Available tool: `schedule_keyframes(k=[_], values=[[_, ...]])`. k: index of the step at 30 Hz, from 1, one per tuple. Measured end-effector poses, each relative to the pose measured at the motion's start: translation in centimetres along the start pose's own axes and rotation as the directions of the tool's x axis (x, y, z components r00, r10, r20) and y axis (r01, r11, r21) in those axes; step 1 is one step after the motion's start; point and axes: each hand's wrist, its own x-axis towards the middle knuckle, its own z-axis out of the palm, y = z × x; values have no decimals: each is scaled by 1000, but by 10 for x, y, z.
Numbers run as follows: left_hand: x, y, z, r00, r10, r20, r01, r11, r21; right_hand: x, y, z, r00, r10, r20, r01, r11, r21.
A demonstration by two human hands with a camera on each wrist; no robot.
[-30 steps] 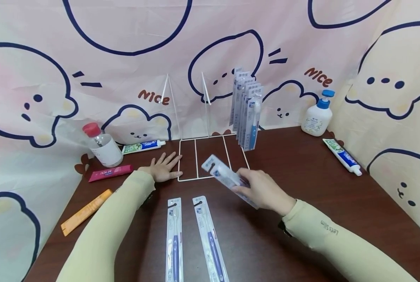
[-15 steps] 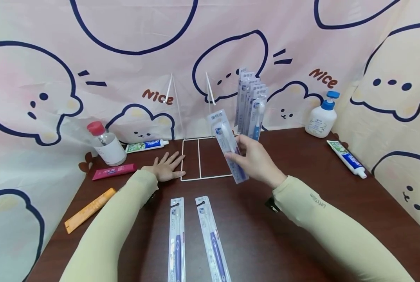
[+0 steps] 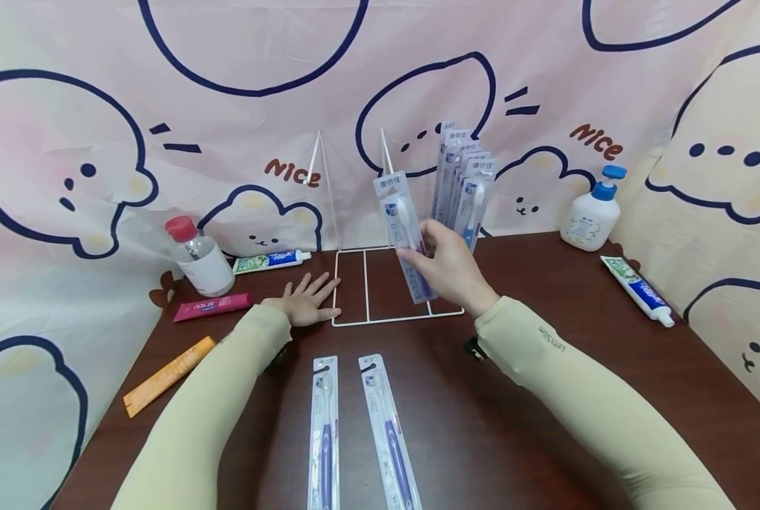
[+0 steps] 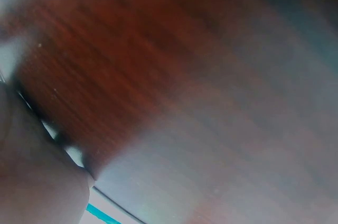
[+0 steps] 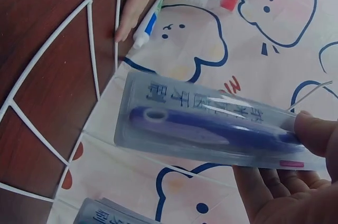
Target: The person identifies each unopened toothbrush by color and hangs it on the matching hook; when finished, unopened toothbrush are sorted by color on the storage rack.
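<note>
My right hand [image 3: 450, 265] pinches a packaged toothbrush [image 3: 397, 212] between thumb and fingers, its card top raised near a prong of the white wire rack [image 3: 397, 320]. In the right wrist view the purple handle of this toothbrush [image 5: 211, 131] shows through clear plastic. My left hand [image 3: 306, 301] lies with fingers spread on the table, fingertips at the rack base's left edge. Several packaged toothbrushes [image 3: 475, 184] hang in a row at the rack's right side. Two more packaged toothbrushes, a left one [image 3: 325, 432] and a right one [image 3: 390, 432], lie on the table in front.
At the left are a red-capped bottle [image 3: 204, 262], a toothpaste tube [image 3: 271, 262], a pink tube [image 3: 212, 307] and an orange tube [image 3: 169, 375]. A blue-topped pump bottle [image 3: 590, 216] and another toothpaste tube [image 3: 637, 290] stand and lie at the right. A patterned cloth hangs behind.
My right hand has lifted the packaged toothbrush up and toward the rack, turning it from slanted to nearly upright. My left hand stays at the rack base. The head view shifts slightly left.
</note>
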Motion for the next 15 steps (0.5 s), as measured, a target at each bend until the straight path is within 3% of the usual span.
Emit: schedule_keyframes(k=[15], values=[[5,-4,3,1000,-4,-7,4,999,33,9,9,4,999,42,15,-42,999,4]])
